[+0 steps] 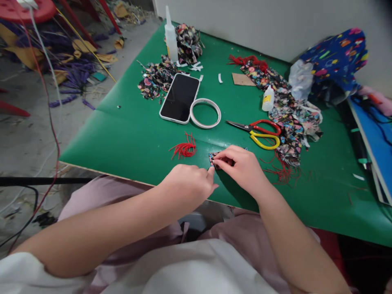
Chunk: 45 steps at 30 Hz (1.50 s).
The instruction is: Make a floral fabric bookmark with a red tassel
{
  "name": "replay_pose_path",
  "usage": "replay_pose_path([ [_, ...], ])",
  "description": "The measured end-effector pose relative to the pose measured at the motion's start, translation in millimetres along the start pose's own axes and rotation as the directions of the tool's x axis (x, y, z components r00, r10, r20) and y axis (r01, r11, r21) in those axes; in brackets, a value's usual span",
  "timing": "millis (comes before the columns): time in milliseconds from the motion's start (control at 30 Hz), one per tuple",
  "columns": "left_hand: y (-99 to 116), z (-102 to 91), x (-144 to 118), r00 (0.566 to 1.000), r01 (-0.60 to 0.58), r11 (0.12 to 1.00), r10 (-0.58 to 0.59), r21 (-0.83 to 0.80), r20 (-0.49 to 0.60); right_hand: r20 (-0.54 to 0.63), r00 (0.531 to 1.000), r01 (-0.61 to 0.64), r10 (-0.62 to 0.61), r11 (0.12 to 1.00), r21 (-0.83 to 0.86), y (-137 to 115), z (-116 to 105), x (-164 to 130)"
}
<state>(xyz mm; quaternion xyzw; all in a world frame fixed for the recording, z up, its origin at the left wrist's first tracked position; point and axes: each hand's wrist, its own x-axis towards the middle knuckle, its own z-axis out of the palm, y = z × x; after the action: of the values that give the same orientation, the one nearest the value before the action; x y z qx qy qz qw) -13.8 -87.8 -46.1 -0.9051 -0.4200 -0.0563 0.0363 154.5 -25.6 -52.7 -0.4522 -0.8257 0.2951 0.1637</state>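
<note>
A small piece of black floral fabric (213,157) lies on the green table (128,134) near its front edge. My right hand (241,167) presses down on it with the fingers curled over it. My left hand (188,183) is beside it, fingertips pinching the fabric's near corner. A red tassel of threads (184,149) lies just left of the hands. Most of the fabric piece is hidden under my right fingers.
Scissors with red and yellow handles (260,131), a white tape ring (205,113), a phone (180,97), two glue bottles (170,34) (268,98) and piles of floral fabric scraps (154,77) (288,110) lie farther back. Blue patterned cloth (337,57) is at the right.
</note>
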Motion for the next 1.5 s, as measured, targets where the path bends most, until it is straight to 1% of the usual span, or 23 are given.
replay_pose_path([
  [200, -1, -1.7, 1, 1.000, 0.005, 1.000, -0.005, -0.013, -0.007, -0.008, 1.000, 0.009, -0.009, 1.000, -0.008, -1, 1, 0],
  [400, -1, -2.7, 1, 0.999, -0.004, 1.000, 0.004, -0.016, 0.033, -0.004, 1.000, -0.011, 0.011, 1.000, -0.011, -1, 0, 0],
  [767, -1, -1.0, 3, 1.000, -0.004, 1.000, 0.004, -0.026, -0.016, 0.003, 1.000, -0.016, 0.016, 1.000, -0.012, -1, 0, 0],
  [967, -1, -1.6, 2, 1.000, -0.002, 1.000, 0.002, -0.022, 0.002, 0.002, 1.000, -0.026, 0.026, 0.999, -0.023, -1, 0, 1],
  [1100, -2, -4.9, 4, 1.000, 0.020, 1.000, -0.020, -0.022, 0.009, 0.011, 1.000, -0.018, 0.018, 1.000, -0.014, -1, -1, 1],
  [1200, -3, -5.4, 7, 1.000, -0.011, 1.000, 0.011, -0.026, -0.008, 0.003, 1.000, 0.004, -0.004, 1.000, 0.028, 0, -5, 0],
  [1267, -2, -4.1, 8, 0.999, -0.041, 0.998, 0.041, -0.046, 0.002, -0.040, 0.999, 0.024, -0.023, 0.999, 0.037, 2, -8, -1],
  [1333, -1, -2.3, 8, 0.999, -0.035, 0.997, 0.037, -0.072, 0.026, -0.098, 0.994, 0.042, -0.042, 0.999, -0.008, 6, -12, -2],
  [1400, 1, -1.2, 7, 0.999, 0.000, 0.995, 0.004, -0.096, 0.046, -0.139, 0.988, 0.047, -0.062, 0.993, -0.107, 12, -15, -2],
  [1500, 3, -1.6, 7, 0.998, 0.034, 0.990, -0.027, -0.138, 0.049, -0.146, 0.986, 0.034, -0.080, 0.954, -0.298, 19, -20, -2],
])
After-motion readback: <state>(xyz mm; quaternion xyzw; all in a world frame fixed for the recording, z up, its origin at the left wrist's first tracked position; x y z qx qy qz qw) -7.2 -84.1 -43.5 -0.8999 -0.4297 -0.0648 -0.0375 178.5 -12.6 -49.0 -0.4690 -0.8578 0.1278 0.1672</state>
